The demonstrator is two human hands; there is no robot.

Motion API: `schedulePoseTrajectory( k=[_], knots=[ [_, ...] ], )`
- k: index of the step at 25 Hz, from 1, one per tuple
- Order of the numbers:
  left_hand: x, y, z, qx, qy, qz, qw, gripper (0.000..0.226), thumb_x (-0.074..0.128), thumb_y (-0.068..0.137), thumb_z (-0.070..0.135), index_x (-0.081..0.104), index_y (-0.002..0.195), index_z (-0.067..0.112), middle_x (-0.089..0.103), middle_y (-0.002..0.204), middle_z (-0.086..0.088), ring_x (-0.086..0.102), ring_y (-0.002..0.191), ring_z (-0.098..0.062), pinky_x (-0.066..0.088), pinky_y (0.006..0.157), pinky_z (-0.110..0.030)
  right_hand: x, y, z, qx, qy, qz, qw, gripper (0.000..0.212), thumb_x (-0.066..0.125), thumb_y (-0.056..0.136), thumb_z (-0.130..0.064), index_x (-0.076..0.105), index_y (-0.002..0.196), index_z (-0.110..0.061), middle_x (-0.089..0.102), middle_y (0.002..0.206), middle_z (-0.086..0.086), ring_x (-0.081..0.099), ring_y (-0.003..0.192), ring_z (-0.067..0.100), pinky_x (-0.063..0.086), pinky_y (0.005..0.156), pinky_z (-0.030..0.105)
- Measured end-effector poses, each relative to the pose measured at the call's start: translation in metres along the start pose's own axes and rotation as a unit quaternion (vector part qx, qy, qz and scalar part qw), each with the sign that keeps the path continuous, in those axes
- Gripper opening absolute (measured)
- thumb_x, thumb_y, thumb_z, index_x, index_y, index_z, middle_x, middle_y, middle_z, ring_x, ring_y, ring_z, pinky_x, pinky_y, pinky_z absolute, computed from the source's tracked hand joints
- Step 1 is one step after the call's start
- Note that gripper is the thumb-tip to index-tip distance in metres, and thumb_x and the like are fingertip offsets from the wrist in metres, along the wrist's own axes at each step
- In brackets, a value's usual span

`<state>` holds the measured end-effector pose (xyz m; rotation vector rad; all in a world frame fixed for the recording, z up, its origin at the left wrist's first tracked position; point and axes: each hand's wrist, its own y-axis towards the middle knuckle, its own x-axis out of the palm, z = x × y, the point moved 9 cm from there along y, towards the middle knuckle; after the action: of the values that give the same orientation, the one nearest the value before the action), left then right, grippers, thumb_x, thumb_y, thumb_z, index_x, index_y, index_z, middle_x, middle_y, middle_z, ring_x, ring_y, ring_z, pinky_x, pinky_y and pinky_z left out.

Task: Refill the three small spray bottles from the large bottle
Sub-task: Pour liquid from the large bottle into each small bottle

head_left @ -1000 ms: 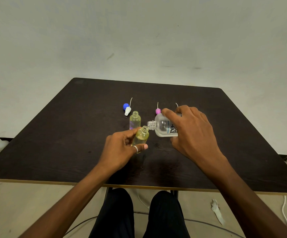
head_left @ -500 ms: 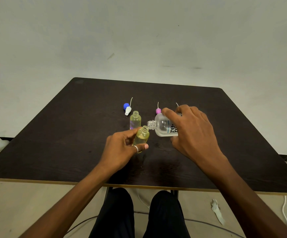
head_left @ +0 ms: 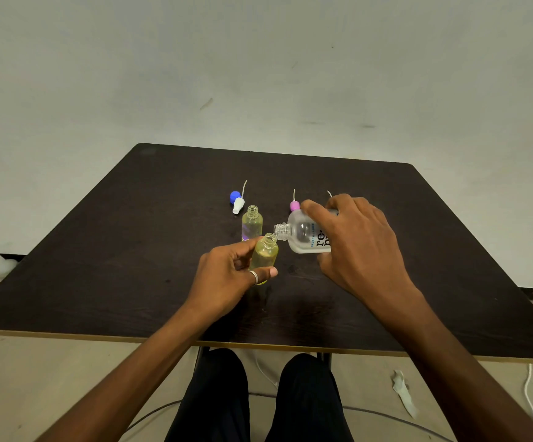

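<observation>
My left hand grips a small clear bottle of yellowish liquid, tilted slightly, its cap off. My right hand holds the large frosted bottle on its side, its open neck touching the small bottle's mouth. A second small open bottle stands upright just behind my left hand. Loose spray tops lie behind: a white one beside a blue cap, and a pink one. A third dip tube shows above my right hand; the third small bottle is hidden.
The dark square table has a pale front edge near my knees. Cables and a scrap of paper lie on the floor below. A plain wall stands behind the table.
</observation>
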<state>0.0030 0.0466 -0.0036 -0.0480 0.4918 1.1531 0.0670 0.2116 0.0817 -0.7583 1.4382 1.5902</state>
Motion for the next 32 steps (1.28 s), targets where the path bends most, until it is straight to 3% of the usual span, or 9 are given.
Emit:
schedulePoseTrajectory(
  k=[7,15,23,29,32],
  knots=[
    [0.0016,-0.0004,-0.0023,-0.006,-0.013,-0.002,1.0,0.051,0.085,0.076,0.023,0.068,0.124,0.032,0.075,0.097,0.02,0.069,0.093,0.006,0.049,0.085,-0.008,-0.0004,0.0006,-0.0001,-0.002,0.001,-0.003,1.0,0.078,0.08,0.066,-0.023,0.048,0.136,-0.031,0.059,0.117,0.008,0.056,0.106,0.03,0.047,0.091,0.043],
    [0.0034,-0.0015,-0.0034,-0.012,-0.037,-0.007,0.999,0.05,0.084,0.077,0.02,0.069,0.124,0.03,0.076,0.1,0.017,0.07,0.096,0.003,0.053,0.091,-0.018,-0.001,0.0003,-0.0006,-0.004,0.004,0.006,1.0,0.078,0.081,0.064,-0.021,0.049,0.135,-0.029,0.06,0.113,0.008,0.057,0.103,0.03,0.047,0.088,0.043],
    [0.0032,-0.0019,-0.0034,-0.017,-0.039,-0.006,0.999,0.049,0.084,0.076,0.022,0.068,0.12,0.036,0.075,0.097,0.021,0.069,0.093,0.006,0.049,0.081,-0.006,-0.0024,0.0004,-0.0013,-0.006,0.011,0.006,1.0,0.078,0.082,0.064,-0.021,0.05,0.134,-0.029,0.06,0.111,0.008,0.057,0.101,0.029,0.048,0.086,0.043],
    [0.0028,-0.0015,-0.0032,-0.014,-0.04,0.0,0.999,0.049,0.084,0.077,0.022,0.068,0.123,0.032,0.075,0.097,0.02,0.07,0.092,0.005,0.049,0.082,-0.007,-0.0018,0.0009,-0.0007,0.002,0.015,-0.009,1.0,0.08,0.082,0.064,-0.024,0.048,0.136,-0.03,0.06,0.115,0.008,0.057,0.104,0.029,0.048,0.088,0.042],
    [0.0022,-0.0012,-0.0018,-0.012,-0.045,0.005,0.999,0.051,0.084,0.077,0.022,0.068,0.124,0.029,0.075,0.099,0.019,0.069,0.095,0.006,0.051,0.085,-0.009,0.0002,0.0008,0.0013,0.012,0.032,-0.026,0.999,0.079,0.079,0.067,-0.028,0.044,0.138,-0.034,0.058,0.115,0.003,0.056,0.103,0.025,0.046,0.082,0.036]
  ],
)
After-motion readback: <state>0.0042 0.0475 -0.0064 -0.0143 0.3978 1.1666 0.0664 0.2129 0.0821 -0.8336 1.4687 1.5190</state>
